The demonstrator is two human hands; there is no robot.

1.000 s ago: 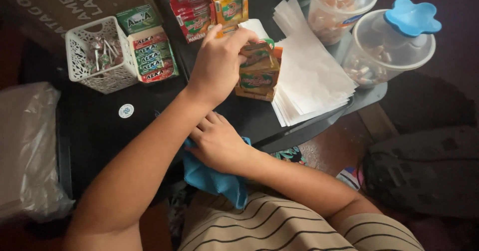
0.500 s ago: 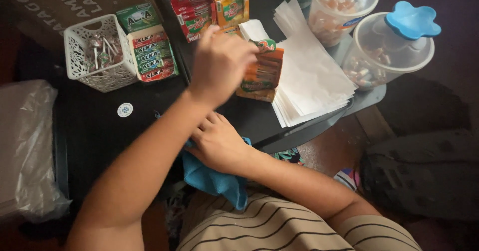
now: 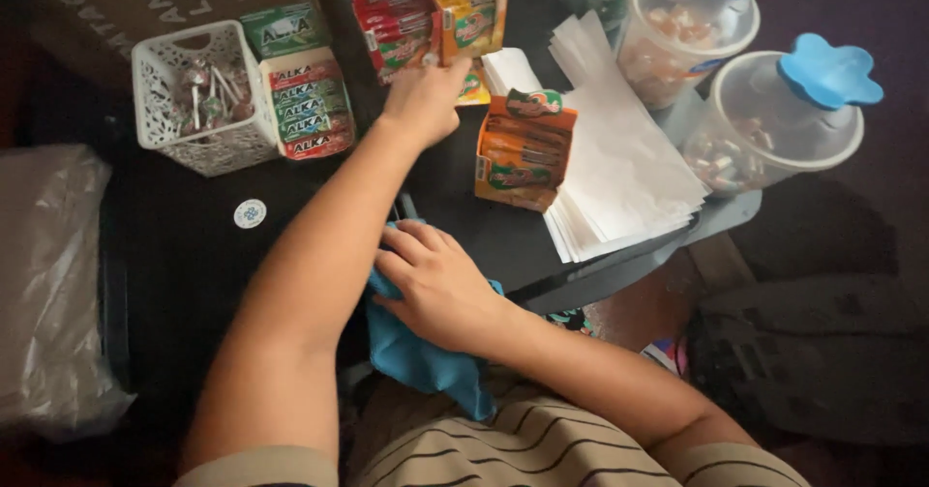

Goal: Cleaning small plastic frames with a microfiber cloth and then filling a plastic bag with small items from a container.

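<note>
My left hand (image 3: 424,100) reaches far across the dark table (image 3: 184,255). Its curled fingers sit at the foot of a red candy carton (image 3: 399,21) and a yellow candy carton (image 3: 471,5), beside a small yellow packet (image 3: 474,88). Whether it grips anything is hidden. An orange candy box (image 3: 523,148) stands upright just right of that hand, apart from it. My right hand (image 3: 440,289) lies on a blue cloth (image 3: 421,361) at the table's near edge, with its fingers bent over the cloth.
A white lattice basket (image 3: 208,148) of lollipops and a stack of green and red packs (image 3: 305,110) sit at the left. A pile of white paper sheets (image 3: 629,173) lies right. Two clear jars with blue lids (image 3: 774,124) stand behind it. A plastic bag (image 3: 48,284) is far left.
My left hand has let go of the orange box, which now stands upright, and has moved up and left to the red and yellow cartons. My right hand stays on the cloth.
</note>
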